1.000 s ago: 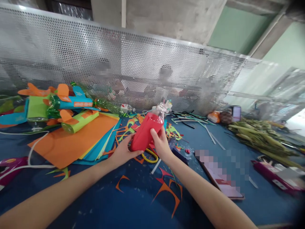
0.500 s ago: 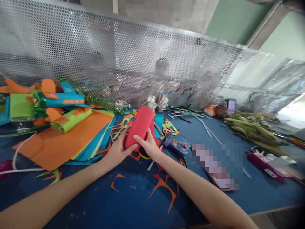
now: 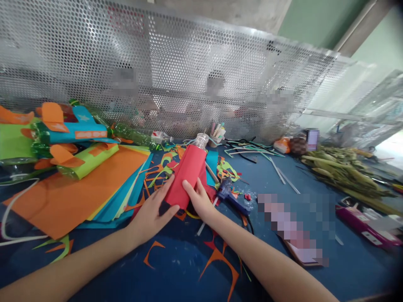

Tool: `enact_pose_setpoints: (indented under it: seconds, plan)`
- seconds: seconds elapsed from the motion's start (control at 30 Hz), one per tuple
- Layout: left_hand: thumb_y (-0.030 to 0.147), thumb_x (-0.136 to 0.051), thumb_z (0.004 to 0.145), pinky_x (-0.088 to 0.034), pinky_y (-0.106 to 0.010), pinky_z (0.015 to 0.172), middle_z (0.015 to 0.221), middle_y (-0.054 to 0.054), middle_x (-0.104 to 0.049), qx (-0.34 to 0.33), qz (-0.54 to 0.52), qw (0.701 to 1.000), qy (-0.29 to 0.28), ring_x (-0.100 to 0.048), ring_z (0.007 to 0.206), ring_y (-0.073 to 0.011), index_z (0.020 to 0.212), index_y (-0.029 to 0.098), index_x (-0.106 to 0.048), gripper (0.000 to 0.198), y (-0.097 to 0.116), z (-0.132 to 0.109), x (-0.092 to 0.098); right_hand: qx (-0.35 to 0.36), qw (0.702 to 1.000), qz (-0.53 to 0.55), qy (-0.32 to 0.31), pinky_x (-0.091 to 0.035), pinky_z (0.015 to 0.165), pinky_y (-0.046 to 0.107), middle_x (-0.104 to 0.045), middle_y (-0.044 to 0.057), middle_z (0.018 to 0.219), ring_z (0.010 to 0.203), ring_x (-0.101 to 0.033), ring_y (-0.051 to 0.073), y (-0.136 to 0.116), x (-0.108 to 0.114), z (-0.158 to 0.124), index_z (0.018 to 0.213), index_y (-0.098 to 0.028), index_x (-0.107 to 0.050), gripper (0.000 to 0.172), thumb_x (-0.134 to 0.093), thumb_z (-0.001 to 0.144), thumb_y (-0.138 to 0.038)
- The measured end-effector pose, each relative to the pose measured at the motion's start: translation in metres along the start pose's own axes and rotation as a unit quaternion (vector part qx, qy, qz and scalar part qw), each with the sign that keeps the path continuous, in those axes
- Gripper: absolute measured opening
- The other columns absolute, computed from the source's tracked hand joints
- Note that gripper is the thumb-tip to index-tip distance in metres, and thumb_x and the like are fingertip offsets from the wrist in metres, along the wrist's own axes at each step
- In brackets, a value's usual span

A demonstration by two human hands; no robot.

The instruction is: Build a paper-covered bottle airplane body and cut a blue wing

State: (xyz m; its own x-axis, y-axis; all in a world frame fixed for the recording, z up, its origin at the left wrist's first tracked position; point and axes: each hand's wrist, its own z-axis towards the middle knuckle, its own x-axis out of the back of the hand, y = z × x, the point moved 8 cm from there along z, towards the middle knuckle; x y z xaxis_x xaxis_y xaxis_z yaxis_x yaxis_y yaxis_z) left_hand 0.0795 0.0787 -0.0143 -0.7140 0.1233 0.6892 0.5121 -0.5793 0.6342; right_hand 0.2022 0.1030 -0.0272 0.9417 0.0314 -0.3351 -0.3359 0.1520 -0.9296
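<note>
A clear plastic bottle wrapped in red paper tilts away from me, its bare neck at the far end. My left hand is closed around its lower left side, the thumb at the near end and the fingertips partly hidden behind the paper. On the other side my right hand grips it, with the thumb lying on the red paper. A blue hot glue gun lies just right of my right hand. Orange and green paper scraps are scattered around the bottle.
Stacked coloured paper lies left, beneath paper-covered bottle planes. A cup of markers stands behind. To the right are a blurred-out phone, a purple power strip and dried leaves. Perforated metal screening rises at the back.
The wrapped bottle has come slightly nearer to me, and its neck shows more. My left thumb has shifted toward the near end. The view has moved a little.
</note>
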Motion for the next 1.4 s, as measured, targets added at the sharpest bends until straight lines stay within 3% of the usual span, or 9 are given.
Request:
enact_pose_setpoints:
  seconds: [0.1, 0.23, 0.47, 0.63, 0.83, 1.0, 1.17, 1.27, 1.4]
  plan:
    - [0.042, -0.048, 0.084, -0.038, -0.041, 0.101, 0.142, -0.009, -0.033, -0.02, 0.058, 0.998, -0.01, -0.036, 0.127, -0.0256, 0.143, 0.025, -0.001, 0.077, 0.003, -0.005, -0.003, -0.014, 1.0, -0.005, 0.003, -0.047, 0.092, 0.036, -0.062, 0.002, 0.116, 0.108, -0.056, 0.022, 0.002, 0.001, 0.0, 0.118, -0.023, -0.049, 0.047, -0.064, 0.075, -0.034]
    - [0.037, -0.042, 0.088, -0.046, -0.038, 0.09, 0.132, -0.013, -0.044, -0.043, 0.102, 0.994, -0.011, -0.047, 0.116, -0.0253, 0.143, 0.023, 0.001, 0.071, 0.005, -0.004, -0.006, -0.049, 0.999, -0.004, 0.011, -0.046, 0.093, 0.036, -0.062, 0.002, 0.116, 0.108, -0.056, 0.022, 0.005, 0.006, 0.0, 0.12, -0.025, -0.049, 0.052, -0.067, 0.072, -0.034]
    - [0.03, -0.041, 0.09, -0.048, -0.038, 0.084, 0.109, -0.011, -0.056, -0.109, 0.172, 0.979, 0.02, -0.054, 0.097, -0.0234, 0.143, 0.024, -0.007, 0.063, 0.017, -0.004, -0.002, -0.107, 0.992, 0.061, 0.02, -0.044, 0.093, 0.04, -0.065, 0.004, 0.111, 0.107, -0.057, 0.025, 0.024, 0.022, -0.001, 0.113, -0.022, -0.056, 0.044, -0.063, 0.074, -0.039]
    - [0.029, -0.041, 0.09, -0.048, -0.034, 0.08, 0.098, -0.007, -0.057, -0.153, 0.165, 0.974, 0.041, -0.054, 0.09, -0.0199, 0.142, 0.027, -0.015, 0.057, 0.023, -0.011, 0.001, -0.096, 0.99, 0.102, 0.017, -0.045, 0.091, 0.04, -0.068, 0.003, 0.105, 0.103, -0.059, 0.026, 0.023, 0.022, -0.002, 0.111, -0.021, -0.058, 0.043, -0.063, 0.071, -0.038]
    - [0.028, -0.038, 0.092, -0.047, -0.031, 0.081, 0.102, -0.006, -0.055, -0.147, 0.177, 0.969, 0.087, -0.053, 0.094, -0.0177, 0.138, 0.033, -0.027, 0.048, 0.02, -0.01, 0.011, -0.129, 0.984, 0.123, -0.001, -0.046, 0.09, 0.039, -0.067, 0.004, 0.108, 0.103, -0.059, 0.025, 0.018, 0.013, -0.001, 0.11, -0.02, -0.058, 0.042, -0.06, 0.074, -0.04]
    - [0.028, -0.041, 0.091, -0.048, -0.031, 0.077, 0.105, -0.007, -0.054, -0.167, 0.223, 0.957, 0.079, -0.054, 0.095, -0.0188, 0.135, 0.034, -0.033, 0.045, 0.017, -0.01, 0.006, -0.152, 0.979, 0.136, 0.005, -0.044, 0.094, 0.037, -0.068, 0.004, 0.105, 0.103, -0.059, 0.023, 0.018, 0.013, 0.001, 0.106, -0.018, -0.061, 0.04, -0.055, 0.078, -0.047]
    - [0.029, -0.041, 0.09, -0.048, -0.032, 0.078, 0.104, -0.007, -0.056, -0.201, 0.202, 0.953, 0.105, -0.055, 0.097, -0.0191, 0.127, 0.027, -0.041, 0.036, 0.023, -0.014, 0.008, -0.133, 0.981, 0.144, -0.003, -0.045, 0.093, 0.037, -0.069, 0.003, 0.102, 0.103, -0.06, 0.024, 0.013, 0.01, 0.002, 0.102, -0.02, -0.063, 0.036, -0.054, 0.078, -0.046]
    - [0.036, -0.042, 0.09, -0.047, -0.034, 0.083, 0.103, -0.007, -0.058, -0.203, 0.182, 0.959, 0.079, -0.055, 0.097, -0.0192, 0.131, 0.023, -0.034, 0.044, 0.028, -0.012, 0.008, -0.135, 0.983, 0.121, -0.008, -0.047, 0.09, 0.04, -0.07, 0.004, 0.099, 0.101, -0.061, 0.026, 0.013, 0.008, 0.0, 0.1, -0.02, -0.064, 0.038, -0.052, 0.077, -0.047]
    - [0.053, -0.04, 0.085, -0.048, -0.035, 0.076, 0.097, -0.006, -0.059, -0.161, 0.208, 0.965, 0.013, -0.056, 0.089, -0.0212, 0.14, 0.026, -0.021, 0.064, 0.028, -0.008, 0.002, -0.143, 0.987, 0.07, -0.009, -0.049, 0.086, 0.043, -0.071, 0.005, 0.094, 0.099, -0.062, 0.027, 0.015, 0.007, -0.004, 0.104, -0.02, -0.062, 0.041, -0.054, 0.075, -0.048]
